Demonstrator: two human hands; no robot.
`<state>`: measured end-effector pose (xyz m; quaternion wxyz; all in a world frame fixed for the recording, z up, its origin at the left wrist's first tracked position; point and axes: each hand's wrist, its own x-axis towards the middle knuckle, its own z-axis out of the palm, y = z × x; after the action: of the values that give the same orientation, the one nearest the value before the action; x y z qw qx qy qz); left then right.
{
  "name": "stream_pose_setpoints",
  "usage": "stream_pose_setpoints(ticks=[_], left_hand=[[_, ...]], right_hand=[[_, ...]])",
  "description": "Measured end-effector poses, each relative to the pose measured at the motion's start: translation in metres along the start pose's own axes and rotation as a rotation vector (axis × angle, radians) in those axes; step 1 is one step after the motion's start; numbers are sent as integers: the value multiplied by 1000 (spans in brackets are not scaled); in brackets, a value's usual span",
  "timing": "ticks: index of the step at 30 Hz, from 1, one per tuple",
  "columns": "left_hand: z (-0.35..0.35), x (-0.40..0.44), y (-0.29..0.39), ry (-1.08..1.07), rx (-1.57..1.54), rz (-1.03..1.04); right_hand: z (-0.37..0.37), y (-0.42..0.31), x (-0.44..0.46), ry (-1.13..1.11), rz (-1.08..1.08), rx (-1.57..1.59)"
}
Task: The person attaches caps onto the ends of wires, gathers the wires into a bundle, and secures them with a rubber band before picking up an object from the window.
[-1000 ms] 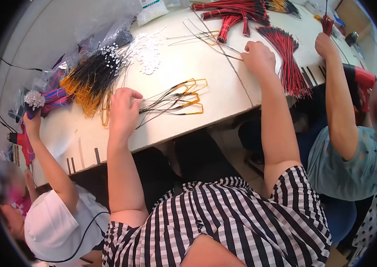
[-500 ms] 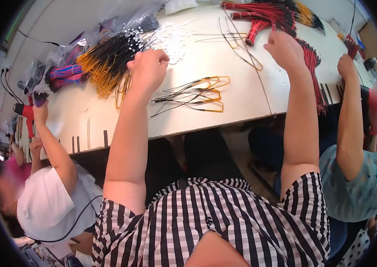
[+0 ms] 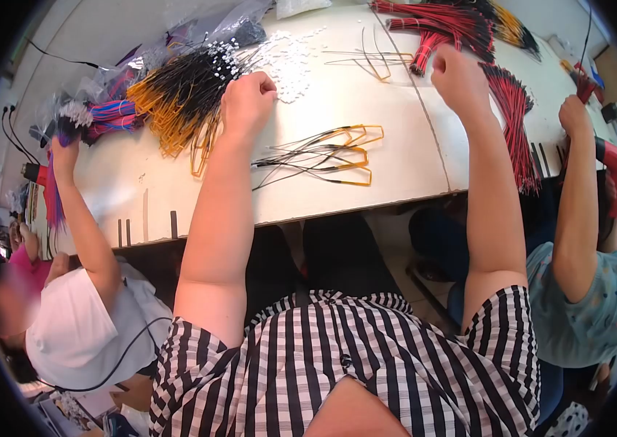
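Observation:
My left hand [image 3: 247,103] is closed in a pinch, thumb against curled fingers, at the edge of a scatter of small white connectors [image 3: 290,69]. Anything between its fingertips is too small to make out. To its left lies a large heap of black-and-yellow wires [image 3: 173,105] with white ends. Over the table's right part my right hand [image 3: 461,79] is curled into a fist; its grip is hidden. Red-and-black wire bundles [image 3: 508,109] lie beside it. A few loose yellow-and-black wires [image 3: 385,57] are left of that hand. Between my forearms rest several looped yellow-and-black wires [image 3: 356,156].
At left, a co-worker's hand [image 3: 66,156] holds purple-and-blue wires near a red heat gun [image 3: 35,173]. On the right, another co-worker's hand [image 3: 575,116] grips red wires, with a red heat gun [image 3: 614,159] below. The table's front edge [image 3: 337,211] crosses before my body.
A long yellow-and-black looped wire near my right hand no longer lies on the table there. My right hand has curled tighter. The left co-worker's wires now hang down.

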<state>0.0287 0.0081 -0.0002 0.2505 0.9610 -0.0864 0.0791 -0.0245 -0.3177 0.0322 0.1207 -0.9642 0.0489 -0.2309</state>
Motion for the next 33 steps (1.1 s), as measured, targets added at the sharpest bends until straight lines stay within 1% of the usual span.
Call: stream_pose_setpoints(ticks=[1, 2, 4, 5, 7, 8, 9, 10, 11, 12, 13, 15, 17, 19, 21, 22, 23, 25, 26, 28, 29, 31, 32, 33], left_hand=[[1, 0, -1, 0, -2, 2], [3, 0, -2, 20, 0, -12], [6, 0, -4, 36, -2, -20], [7, -2, -5, 58, 35, 3], [4, -4, -5, 83, 72, 39], [1, -4, -3, 95, 48, 4], [0, -4, -4, 104, 23, -36], [1, -3, -7, 151, -17, -26], [2, -5, -9, 144, -19, -26], [-3, -6, -7, 157, -119, -23], [-8, -6, -3, 175, -221, -18], [-12, -8, 0, 186, -255, 0], [-18, -8, 7, 192, -557, 82], [-25, -8, 15, 169, -620, 117], [-30, -8, 23, 131, -764, 181], [-34, -10, 28, 121, -817, 191], [-38, -12, 32, 120, -815, 191], [-42, -14, 39, 109, -834, 171], [-40, -12, 41, 110, -832, 170], [-32, -6, 43, 106, -933, 127], [-27, -6, 43, 105, -934, 124], [-17, -5, 43, 74, -980, 87], [-10, -6, 39, 53, -1036, 74], [-6, -7, 36, 57, -1035, 78]], right_hand=[[-4, -7, 5, 145, -44, 73], [-7, -12, 11, 147, -41, 70], [-20, -28, 21, 454, -303, 112], [-31, -39, 21, 457, -298, 107], [-66, -65, 16, 568, -393, 58], [-72, -63, 22, 709, -495, 14], [-74, -60, 27, 709, -497, 9], [-74, -55, 30, 673, -458, -64], [-76, -52, 30, 637, -418, -137], [-83, -59, 23, 691, -367, -59], [-93, -66, 17, 696, -366, -63], [-109, -77, 3, 472, 22, 408], [-69, -40, -1, 616, -172, 431], [-27, -13, -10, 447, -93, 583], [4, -6, -27, 353, 7, 622], [16, 2, -35, 285, 61, 592], [30, 15, -36, 227, 22, 348], [20, -4, -49, 127, 110, 14], [17, -12, -46, 127, 110, 16], [11, -27, -40, 217, -109, 82], [11, -36, -37, 215, -109, 81], [12, -54, -28, 127, -265, -92], [15, -61, -26, 89, -266, -214], [18, -67, -22, 94, -269, -213]])
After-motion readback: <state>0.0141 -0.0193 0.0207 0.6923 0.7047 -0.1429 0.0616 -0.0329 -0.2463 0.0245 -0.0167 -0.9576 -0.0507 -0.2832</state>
